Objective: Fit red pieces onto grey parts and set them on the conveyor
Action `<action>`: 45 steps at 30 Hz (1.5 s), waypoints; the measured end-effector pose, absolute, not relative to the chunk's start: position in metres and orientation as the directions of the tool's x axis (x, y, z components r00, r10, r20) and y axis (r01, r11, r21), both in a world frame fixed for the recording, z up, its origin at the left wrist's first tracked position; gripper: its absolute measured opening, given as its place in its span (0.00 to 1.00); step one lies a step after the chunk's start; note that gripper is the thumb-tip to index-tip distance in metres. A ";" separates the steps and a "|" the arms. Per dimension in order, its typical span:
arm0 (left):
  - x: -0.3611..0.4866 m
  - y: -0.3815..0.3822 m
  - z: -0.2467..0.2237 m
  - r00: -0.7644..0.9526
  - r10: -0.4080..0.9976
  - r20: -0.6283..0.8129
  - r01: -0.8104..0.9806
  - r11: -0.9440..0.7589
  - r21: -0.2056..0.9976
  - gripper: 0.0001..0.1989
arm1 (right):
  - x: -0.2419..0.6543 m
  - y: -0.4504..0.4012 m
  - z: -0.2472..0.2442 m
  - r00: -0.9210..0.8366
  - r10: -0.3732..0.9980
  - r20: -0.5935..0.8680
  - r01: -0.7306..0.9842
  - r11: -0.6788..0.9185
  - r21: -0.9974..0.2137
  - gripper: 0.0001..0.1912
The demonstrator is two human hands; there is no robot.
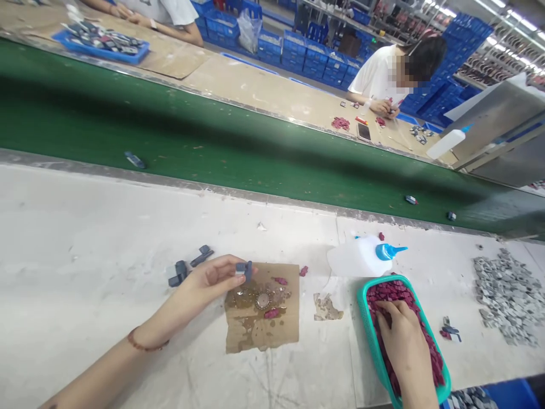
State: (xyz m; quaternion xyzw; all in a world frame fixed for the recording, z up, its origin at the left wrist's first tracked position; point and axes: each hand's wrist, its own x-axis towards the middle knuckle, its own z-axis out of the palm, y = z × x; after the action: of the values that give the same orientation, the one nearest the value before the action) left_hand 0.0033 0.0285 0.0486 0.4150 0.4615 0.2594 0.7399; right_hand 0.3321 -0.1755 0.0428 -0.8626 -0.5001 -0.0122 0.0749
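Observation:
Between the fingertips of my left hand is a small dark grey plastic part, held above a stained piece of cardboard. Two dark red pieces and a round metal object lie on the wet-looking cardboard. My right hand reaches into a green basket full of small dark red pieces. Its fingers are bent down onto them, and their tips are partly hidden. More dark grey parts rest on the table beside my left wrist.
A white bottle with a blue nozzle lies behind the basket. Many light grey pieces are spread at the right. Beyond the table runs a green conveyor belt carrying a few parts. Two people sit across it.

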 end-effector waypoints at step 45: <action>-0.004 -0.005 0.001 0.570 0.799 -0.192 0.095 0.168 0.981 0.12 | 0.182 -0.066 0.033 0.172 0.983 -0.072 0.509 -0.151 -0.848 0.16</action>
State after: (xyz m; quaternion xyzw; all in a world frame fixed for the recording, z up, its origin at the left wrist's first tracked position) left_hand -0.0037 -0.0055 0.0011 0.5880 0.3800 0.2653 0.6630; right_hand 0.1821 -0.0658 0.0333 -0.6797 -0.5486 0.3366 0.3518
